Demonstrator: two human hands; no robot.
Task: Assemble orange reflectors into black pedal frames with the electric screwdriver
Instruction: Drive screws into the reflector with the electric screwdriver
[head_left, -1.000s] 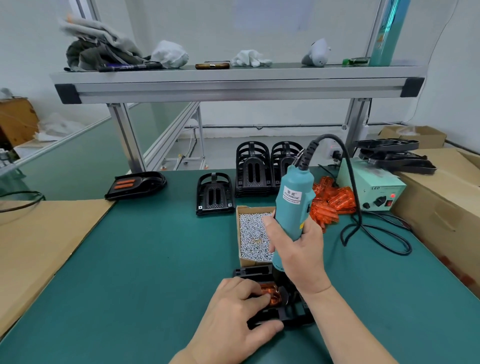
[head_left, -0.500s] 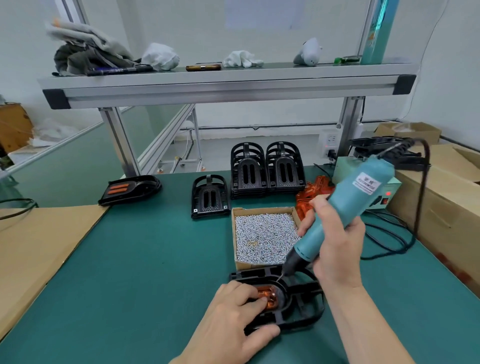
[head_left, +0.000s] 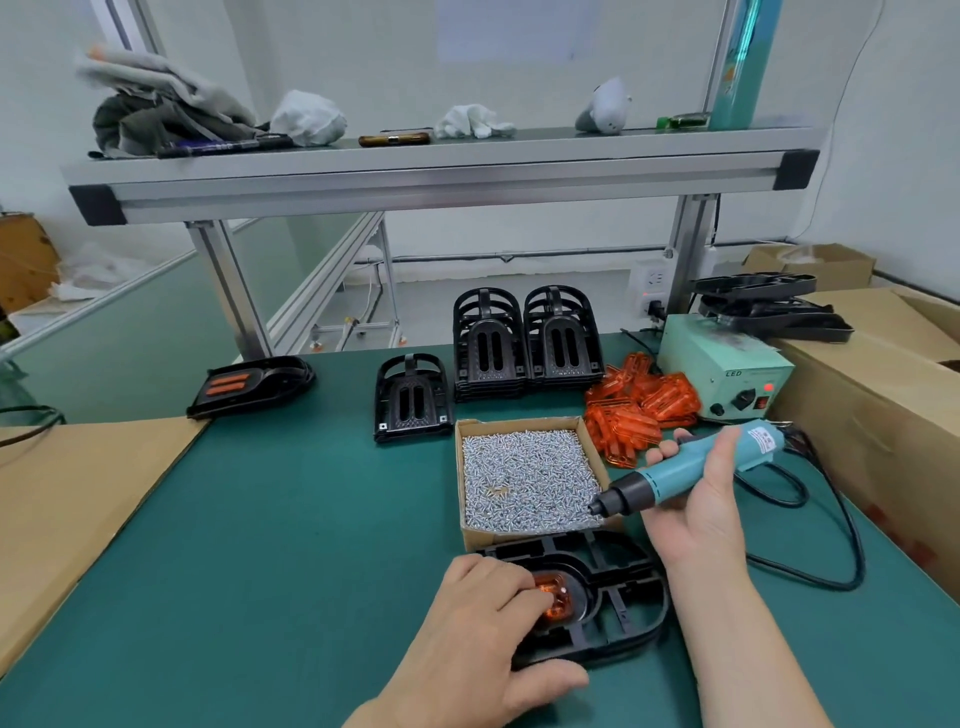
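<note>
Two hands: both busy on the green mat (head_left: 260, 545).
Left: the left hand (head_left: 483, 639) grips the black pedal frame (head_left: 639, 571), which lies flat at the near edge. Its fingertips curl onto the orange reflector (head_left: 558, 597) seated in the frame, thumb on the near rim.
Middle: the screw box (head_left: 498, 539) sits just behind the frame.
Right: the right hand (head_left: 711, 509) wraps the electric screwdriver (head_left: 670, 482), tilted low, tip among the screws.

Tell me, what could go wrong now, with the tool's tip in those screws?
1. The screwdriver tip lies among loose screws; it might lift none, or several.
2. The left hand holds the frame, fingers on the reflector; a slipping bit could hit them.
3. The cord loops beside the right hand and might snag.
</note>
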